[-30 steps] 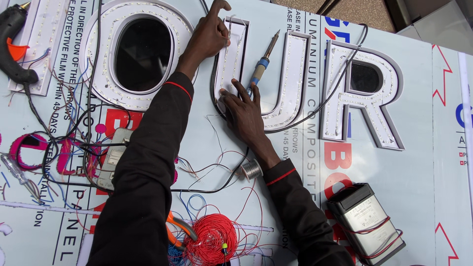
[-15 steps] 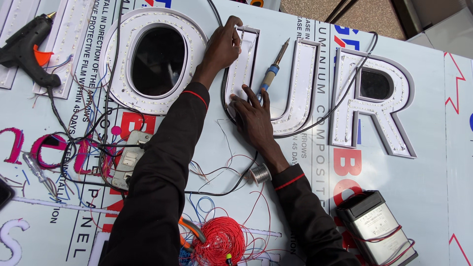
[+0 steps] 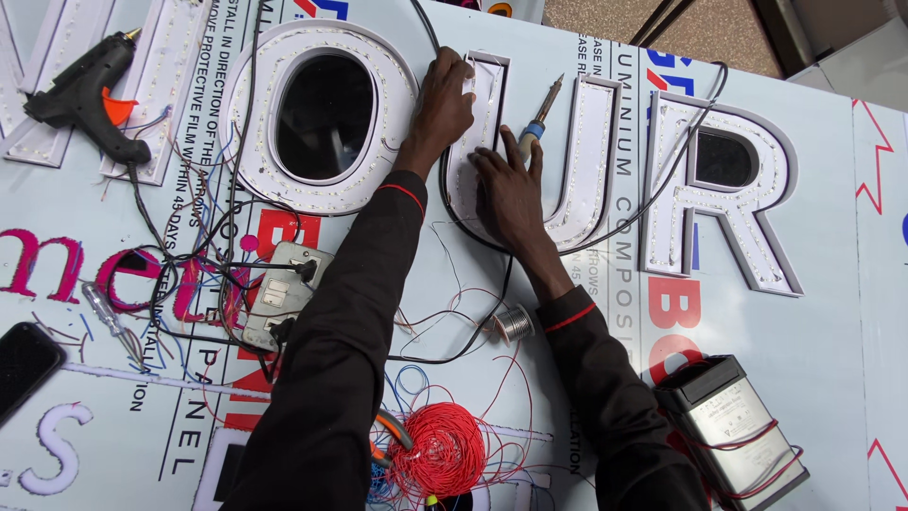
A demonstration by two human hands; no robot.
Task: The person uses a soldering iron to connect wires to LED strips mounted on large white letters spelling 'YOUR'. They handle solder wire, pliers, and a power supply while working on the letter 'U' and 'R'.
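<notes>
A white U-shaped channel letter [image 3: 586, 180] lined with LED strip lies on the printed panel [image 3: 851, 312]. My left hand [image 3: 445, 99] reaches to the top of the U's left arm, its fingers curled and pinching the LED strip [image 3: 470, 83] there. Lower on that same arm, my right hand [image 3: 506, 189] lies flat with fingers spread, pressing on the strip and holding nothing. A blue-handled soldering iron [image 3: 537, 123] rests inside the U, just beyond my right fingertips. A black cable [image 3: 473, 237] runs around the U.
An O letter [image 3: 265, 151] lies left of the U and an R letter [image 3: 757, 255] to its right. Also here: black glue gun [image 3: 80, 95], power strip [image 3: 279, 293], solder spool [image 3: 515, 325], red wire coil [image 3: 440, 449], grey power supply box [image 3: 733, 426], phone [image 3: 24, 364], screwdriver [image 3: 109, 322].
My left hand has gone from an outstretched finger at the U's top to curled fingers gripping the strip. The right hand stays pressed on the U. The view shifted slightly.
</notes>
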